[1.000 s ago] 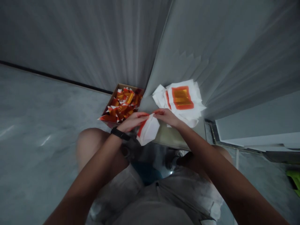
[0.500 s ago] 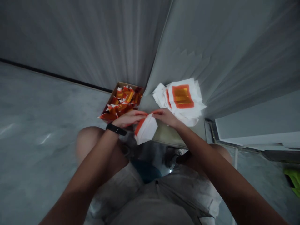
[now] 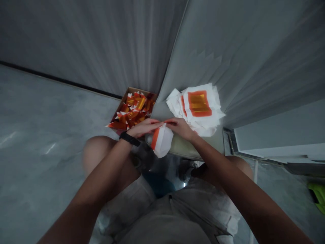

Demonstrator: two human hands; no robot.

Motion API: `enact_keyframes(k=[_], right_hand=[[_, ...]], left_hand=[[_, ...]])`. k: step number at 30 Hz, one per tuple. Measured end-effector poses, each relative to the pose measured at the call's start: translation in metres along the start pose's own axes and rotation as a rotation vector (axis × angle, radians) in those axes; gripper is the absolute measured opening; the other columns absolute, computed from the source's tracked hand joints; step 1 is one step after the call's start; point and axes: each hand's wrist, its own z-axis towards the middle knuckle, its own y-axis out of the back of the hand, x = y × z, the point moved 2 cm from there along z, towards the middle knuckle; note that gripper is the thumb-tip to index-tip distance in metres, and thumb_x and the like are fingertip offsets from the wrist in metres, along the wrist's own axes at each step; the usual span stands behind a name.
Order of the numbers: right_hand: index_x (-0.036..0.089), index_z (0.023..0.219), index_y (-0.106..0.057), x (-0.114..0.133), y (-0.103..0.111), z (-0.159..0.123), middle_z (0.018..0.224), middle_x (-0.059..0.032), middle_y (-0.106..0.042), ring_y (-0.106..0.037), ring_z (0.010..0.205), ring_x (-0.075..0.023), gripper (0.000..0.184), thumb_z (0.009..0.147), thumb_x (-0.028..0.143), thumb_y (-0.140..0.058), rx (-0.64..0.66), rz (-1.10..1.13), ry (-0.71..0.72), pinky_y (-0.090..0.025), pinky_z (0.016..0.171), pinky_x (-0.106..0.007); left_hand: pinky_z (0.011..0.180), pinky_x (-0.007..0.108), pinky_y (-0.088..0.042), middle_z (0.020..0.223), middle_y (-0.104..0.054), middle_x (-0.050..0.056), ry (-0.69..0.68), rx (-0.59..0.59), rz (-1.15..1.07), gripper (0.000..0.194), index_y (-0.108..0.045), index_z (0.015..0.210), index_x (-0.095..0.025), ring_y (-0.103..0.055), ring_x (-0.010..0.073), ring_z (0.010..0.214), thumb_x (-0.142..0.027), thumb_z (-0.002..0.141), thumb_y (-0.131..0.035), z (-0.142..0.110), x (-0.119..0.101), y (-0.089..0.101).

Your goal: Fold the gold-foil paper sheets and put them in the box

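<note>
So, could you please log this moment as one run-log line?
left hand: holding folded paper | right hand: same paper | nearby: sheet stack, box of folded pieces

Low stand (image 3: 196, 147): cardbd tray (image 3: 120, 105) w/ red-gold paper bits (image 3: 134, 110), plus stack of white sheets (image 3: 199, 103) w/ orange-gold squares.

The folded paper (image 3: 162, 140) is white and matt, with an orange edge. The stack of paper sheets (image 3: 175, 108) is the same soft matt paper, but the gold foil square (image 3: 198, 103) on top looks shiny. The box (image 3: 138, 90) is brown cardboard, a little rough at its rim. The pale green top (image 3: 185, 147) under the stack is smooth and slightly glossy. The wristband (image 3: 129, 138) seems matt black rubber, and the shorts (image 3: 162, 227) are grey cloth.
</note>
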Motion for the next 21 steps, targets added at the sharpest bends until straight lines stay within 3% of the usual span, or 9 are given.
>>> enact_keyframes(k=[4, 8, 16, 21], right_hand=[[0.022, 0.103, -0.080, -0.003, 0.000, 0.001, 0.104, -0.0046, -0.079, -0.071, 0.095, -0.0216, 0.020, 0.090, 0.031, -0.067, -0.008, -0.015, 0.001, -0.055, 0.086, -0.034], [0.023, 0.105, -0.080, -0.005, -0.002, 0.000, 0.106, -0.0040, -0.079, -0.071, 0.095, -0.0215, 0.021, 0.089, 0.028, -0.066, 0.013, 0.021, -0.005, -0.056, 0.087, -0.034], [0.024, 0.111, -0.079, -0.001, 0.003, -0.007, 0.113, -0.0035, -0.078, -0.070, 0.104, -0.0215, 0.028, 0.092, 0.024, -0.059, 0.085, 0.111, -0.112, -0.056, 0.094, -0.036], [0.022, 0.111, -0.078, -0.004, 0.002, -0.008, 0.113, -0.0056, -0.078, -0.071, 0.103, -0.0229, 0.027, 0.087, 0.030, -0.071, 0.084, 0.188, -0.127, -0.056, 0.094, -0.037]], left_hand=[[0.073, 0.030, -0.057, 0.099, -0.077, 0.009, 0.104, 0.107, -0.159, 0.055, -0.080, 0.096, -0.019, -0.071, 0.0198, 0.083, -0.069, 0.072, -0.080, 0.003, 0.005, -0.003], [0.074, 0.029, -0.057, 0.105, -0.077, 0.010, 0.143, 0.180, -0.126, 0.057, -0.080, 0.106, -0.019, -0.072, 0.0207, 0.088, -0.065, 0.071, -0.082, 0.005, 0.011, -0.003], [0.070, 0.028, -0.055, 0.103, -0.078, 0.008, 0.135, 0.170, -0.124, 0.048, -0.081, 0.103, -0.021, -0.071, 0.0183, 0.084, -0.059, 0.075, -0.082, 0.004, 0.011, -0.006], [0.072, 0.028, -0.055, 0.101, -0.078, 0.008, 0.131, 0.174, -0.127, 0.041, -0.082, 0.102, -0.022, -0.070, 0.0172, 0.083, -0.055, 0.078, -0.082, 0.003, 0.010, -0.006]])
